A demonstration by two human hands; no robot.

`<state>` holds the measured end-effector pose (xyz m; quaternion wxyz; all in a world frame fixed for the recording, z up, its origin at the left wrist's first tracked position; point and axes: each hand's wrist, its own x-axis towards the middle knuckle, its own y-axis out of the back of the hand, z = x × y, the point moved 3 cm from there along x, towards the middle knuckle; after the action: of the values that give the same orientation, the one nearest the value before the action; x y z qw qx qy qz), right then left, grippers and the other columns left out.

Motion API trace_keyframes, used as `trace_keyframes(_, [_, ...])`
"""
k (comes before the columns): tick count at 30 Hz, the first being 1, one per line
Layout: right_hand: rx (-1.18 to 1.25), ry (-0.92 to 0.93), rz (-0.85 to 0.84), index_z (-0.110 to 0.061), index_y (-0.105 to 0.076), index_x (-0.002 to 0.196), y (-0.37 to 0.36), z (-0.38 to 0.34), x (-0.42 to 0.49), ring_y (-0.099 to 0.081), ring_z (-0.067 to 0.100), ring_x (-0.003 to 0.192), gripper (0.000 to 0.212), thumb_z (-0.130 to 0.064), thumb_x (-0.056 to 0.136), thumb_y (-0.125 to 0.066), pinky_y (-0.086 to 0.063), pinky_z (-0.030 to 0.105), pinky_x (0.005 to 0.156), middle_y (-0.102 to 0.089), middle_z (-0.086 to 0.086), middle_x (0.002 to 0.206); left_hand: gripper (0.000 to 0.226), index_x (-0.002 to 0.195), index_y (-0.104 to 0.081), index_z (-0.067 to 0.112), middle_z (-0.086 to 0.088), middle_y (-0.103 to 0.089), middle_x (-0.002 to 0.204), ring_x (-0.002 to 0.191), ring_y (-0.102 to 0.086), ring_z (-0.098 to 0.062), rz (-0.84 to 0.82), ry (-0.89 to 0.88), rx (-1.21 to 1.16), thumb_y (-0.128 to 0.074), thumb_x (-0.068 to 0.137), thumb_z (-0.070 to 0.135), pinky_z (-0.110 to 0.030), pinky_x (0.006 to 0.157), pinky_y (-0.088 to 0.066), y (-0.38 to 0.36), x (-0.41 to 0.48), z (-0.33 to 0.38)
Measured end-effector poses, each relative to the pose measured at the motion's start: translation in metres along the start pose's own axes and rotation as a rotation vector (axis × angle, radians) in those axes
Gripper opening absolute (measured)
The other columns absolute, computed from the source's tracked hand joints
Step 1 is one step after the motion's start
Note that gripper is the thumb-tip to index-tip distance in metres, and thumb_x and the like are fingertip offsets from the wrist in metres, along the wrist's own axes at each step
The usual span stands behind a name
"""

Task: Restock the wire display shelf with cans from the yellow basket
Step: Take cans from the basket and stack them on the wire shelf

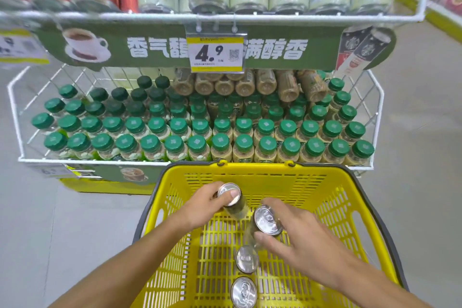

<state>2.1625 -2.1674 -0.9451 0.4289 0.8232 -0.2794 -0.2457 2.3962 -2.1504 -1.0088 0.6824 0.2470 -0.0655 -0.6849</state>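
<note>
Yellow slotted plastic fills the bottom of my view: the yellow basket (332, 197) with its dark grey handle sits right in front of the white wire display shelf (377, 107). Both of my hands are inside the basket. My left hand (200, 204) is wrapped around a slim silver-topped can with a pale label (231, 199), thumb pressed across its lid, the can tilted away from me. My right hand (297, 235) is clamped on a second silver-topped can (267, 221), fingers curled over its far side and thumb under its near edge; this one leans toward me, showing its pull tab. The two held cans are just beside each other. Two more silver-lidded cans (246, 259) stand upright on the basket floor, one behind the other, near my right wrist. On the shelf's lower tier stand rows of green-capped bottles (200, 142), and a yellow price tag reading 4.9 (216, 54) hangs from the tier above.
</note>
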Motion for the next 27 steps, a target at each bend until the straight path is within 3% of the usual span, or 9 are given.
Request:
trace_keyframes(6, [-0.048,0.020,0.105,-0.053,-0.025,0.138,0.088,-0.026,0.019,-0.052,0.002,0.098,0.070,-0.088,0.078,-0.036,-0.047,0.021,0.082,-0.051,-0.031,0.096,0.041,0.102,-0.065,-0.008,-0.010,-0.058,0.091,0.087,-0.052,-0.016,-0.168,-0.119,-0.019,-0.053,0.105,0.031,-0.034,0.078,-0.038,0.078,-0.040,0.100])
trace_keyframes(9, [-0.058,0.086,0.150,-0.057,-0.026,0.140,0.140,-0.055,0.030,-0.052,-0.006,0.088,0.074,-0.091,0.076,-0.042,-0.048,0.019,0.076,-0.053,-0.034,0.084,0.030,0.084,-0.063,0.015,0.007,-0.055,0.081,0.078,-0.051,-0.010,-0.212,-0.140,-0.020,-0.051,0.107,0.029,-0.025,0.075,-0.042,0.122,-0.052,0.164])
trace_keyframes(12, [-0.068,0.145,0.216,-0.063,-0.031,0.138,0.199,-0.088,0.038,-0.053,-0.008,0.088,0.071,-0.092,0.074,-0.045,-0.049,0.019,0.070,-0.053,-0.040,0.099,0.033,0.089,-0.072,0.021,0.012,-0.072,0.087,0.080,-0.065,-0.002,-0.264,-0.186,-0.030,-0.047,0.110,0.030,-0.013,0.075,-0.048,0.163,-0.066,0.230])
trace_keyframes(14, [-0.082,0.182,0.279,-0.063,-0.035,0.138,0.239,-0.110,0.043,-0.054,-0.008,0.083,0.071,-0.092,0.075,-0.047,-0.047,0.014,0.073,-0.055,-0.039,0.095,0.034,0.102,-0.075,0.021,0.007,-0.078,0.102,0.093,-0.070,-0.007,-0.235,-0.215,-0.008,-0.050,0.107,0.042,-0.018,0.081,-0.051,0.192,-0.072,0.265])
trace_keyframes(16, [-0.094,0.207,0.340,-0.061,-0.038,0.140,0.273,-0.130,0.052,-0.050,-0.012,0.081,0.074,-0.090,0.074,-0.051,-0.042,0.009,0.076,-0.058,-0.043,0.086,0.044,0.114,-0.074,0.017,0.000,-0.077,0.118,0.112,-0.071,-0.016,-0.204,-0.218,-0.004,-0.052,0.104,0.053,-0.032,0.102,-0.053,0.220,-0.070,0.293])
trace_keyframes(19, [-0.086,0.262,0.427,-0.052,-0.046,0.142,0.317,-0.159,0.077,-0.049,-0.009,0.098,0.078,-0.087,0.072,-0.054,-0.038,0.009,0.084,-0.063,-0.036,0.106,0.059,0.124,-0.072,0.015,-0.001,-0.075,0.127,0.124,-0.068,-0.024,-0.158,-0.193,0.043,-0.051,0.099,0.064,-0.050,0.114,-0.043,0.255,-0.060,0.331])
trace_keyframes(21, [-0.074,0.291,0.476,-0.046,-0.052,0.140,0.342,-0.177,0.096,-0.048,-0.007,0.099,0.079,-0.084,0.071,-0.057,-0.036,0.007,0.083,-0.066,-0.029,0.110,0.062,0.120,-0.076,0.017,0.001,-0.076,0.125,0.122,-0.068,-0.026,-0.098,-0.185,0.083,-0.050,0.096,0.068,-0.055,0.114,-0.043,0.281,-0.051,0.351])
trace_keyframes(25, [-0.012,0.311,0.534,-0.031,-0.064,0.131,0.381,-0.208,0.135,-0.063,0.005,0.098,0.069,-0.072,0.075,-0.065,-0.049,0.024,0.078,-0.070,-0.020,0.104,0.049,0.108,-0.081,0.015,-0.008,-0.078,0.118,0.109,-0.075,-0.022,0.029,-0.140,-0.053,-0.063,0.094,0.059,-0.034,0.096,-0.059,0.326,-0.030,0.379])
trace_keyframes(27, [0.007,0.289,0.527,-0.039,-0.072,0.107,0.390,-0.215,0.155,-0.060,-0.005,0.071,0.039,-0.067,0.080,-0.068,-0.046,0.020,0.062,-0.068,-0.021,0.076,0.039,0.100,-0.082,0.006,-0.015,-0.079,0.111,0.104,-0.077,-0.028,0.154,-0.090,-0.168,-0.066,0.097,0.042,-0.031,0.085,-0.064,0.344,-0.016,0.381])
